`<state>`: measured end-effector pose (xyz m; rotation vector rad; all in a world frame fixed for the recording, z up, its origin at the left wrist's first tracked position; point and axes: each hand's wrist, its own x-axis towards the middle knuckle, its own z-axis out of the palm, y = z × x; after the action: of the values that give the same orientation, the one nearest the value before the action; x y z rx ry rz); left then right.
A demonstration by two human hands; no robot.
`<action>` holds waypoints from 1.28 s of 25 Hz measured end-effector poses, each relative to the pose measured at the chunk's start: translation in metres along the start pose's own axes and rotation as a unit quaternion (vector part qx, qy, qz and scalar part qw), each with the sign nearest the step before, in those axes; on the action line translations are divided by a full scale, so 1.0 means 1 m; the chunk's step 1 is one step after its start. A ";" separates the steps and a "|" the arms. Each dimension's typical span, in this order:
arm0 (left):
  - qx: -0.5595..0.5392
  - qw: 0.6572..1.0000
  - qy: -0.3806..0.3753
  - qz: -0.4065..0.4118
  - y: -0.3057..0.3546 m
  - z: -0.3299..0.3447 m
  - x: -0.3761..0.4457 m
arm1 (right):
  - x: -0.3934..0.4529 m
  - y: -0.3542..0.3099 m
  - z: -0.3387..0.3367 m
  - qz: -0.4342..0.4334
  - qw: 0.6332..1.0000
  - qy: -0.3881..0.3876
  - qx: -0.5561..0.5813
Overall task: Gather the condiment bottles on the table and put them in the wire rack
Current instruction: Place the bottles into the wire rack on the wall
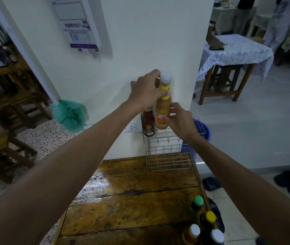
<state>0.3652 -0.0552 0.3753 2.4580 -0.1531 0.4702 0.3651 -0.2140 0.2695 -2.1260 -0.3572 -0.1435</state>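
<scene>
A tall bottle of yellow-brown sauce [163, 105] with a white cap is upright over the top tier of the wire rack [165, 152] at the table's far end. My left hand [147, 91] grips its neck and my right hand [180, 121] holds its lower body. A dark red sauce bottle [147, 123] stands in the rack just left of it. Several more bottles wait at the near right of the wooden table [132, 197]: a green-capped one [196, 206], a yellow-capped one [208, 220] and two white-capped ones [193, 233].
The rack stands against a white pillar [149, 41] with a wall socket [132, 128] beside it. A blue basket [200, 131] sits behind the rack on the right. Wooden chairs [8, 106] stand to the left, and a cloth-covered table [234, 50] at far right.
</scene>
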 end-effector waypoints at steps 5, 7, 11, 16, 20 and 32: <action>0.030 1.000 0.005 0.006 -0.015 0.013 0.015 | 0.014 0.026 0.016 0.013 0.999 -0.030 -0.036; 0.061 0.998 0.008 0.014 -0.023 0.018 0.016 | 0.019 0.035 0.021 0.021 0.998 -0.043 -0.041; 0.086 0.996 0.005 0.020 -0.037 0.027 0.015 | 0.023 0.051 0.031 0.043 0.997 -0.055 -0.040; 0.099 0.994 0.017 0.032 -0.039 0.037 0.016 | 0.023 0.057 0.035 0.045 0.997 -0.061 -0.029; 0.103 0.994 0.020 0.033 -0.042 0.042 0.014 | 0.022 0.056 0.036 0.028 0.997 -0.064 -0.018; 0.082 0.996 0.043 0.011 -0.036 0.047 0.008 | 0.022 0.064 0.036 0.031 0.994 -0.091 -0.047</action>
<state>0.3948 -0.0544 0.3230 2.5920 -0.1107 0.6181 0.4046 -0.2122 0.2037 -2.2464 -0.3982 0.0714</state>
